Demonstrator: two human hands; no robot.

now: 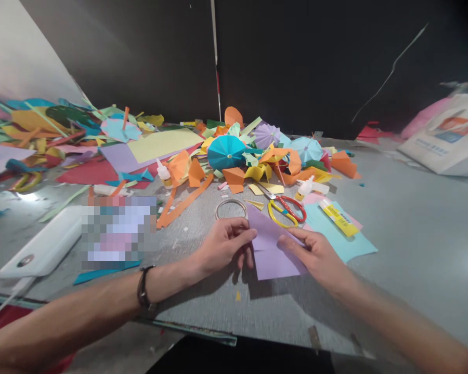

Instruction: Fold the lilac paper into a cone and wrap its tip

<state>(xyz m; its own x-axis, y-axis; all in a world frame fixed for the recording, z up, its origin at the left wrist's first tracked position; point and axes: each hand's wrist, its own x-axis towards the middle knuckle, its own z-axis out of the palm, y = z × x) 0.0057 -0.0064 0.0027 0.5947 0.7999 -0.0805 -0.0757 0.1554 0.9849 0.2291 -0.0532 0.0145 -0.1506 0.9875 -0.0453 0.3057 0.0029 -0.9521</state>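
From the head camera I have my left hand point(222, 246) at the near edge of the bench point(378, 291), curled almost closed on the left side of a folded lilac sheet point(273, 254), with a dark wristband point(144, 286) on that wrist. The lilac sheet sits at about 6 o'clock in the view, between both hands and low over the bench. My right hand point(312, 254) is half open, its fingers point(292, 241) lying across the sheet's right side; I cannot tell if its thumb pinches underneath.

Around the sheet, a thin ring point(231, 208) lies at 11 o'clock, just beyond my left hand. Scissors point(286, 210) with red and yellow handles lie at 12 o'clock. At 1 o'clock, a yellow glue stick point(338, 218) rests on a pale blue sheet point(341, 234), which almost touches my right hand.

Farther off, a heap of coloured paper scraps point(234, 171) and paper parasols point(226, 152) spreads across the bench. A white box point(42, 244) sits at 9 o'clock beside a blurred patch point(117, 234), and a printed bag point(448, 137) stands at 2 o'clock
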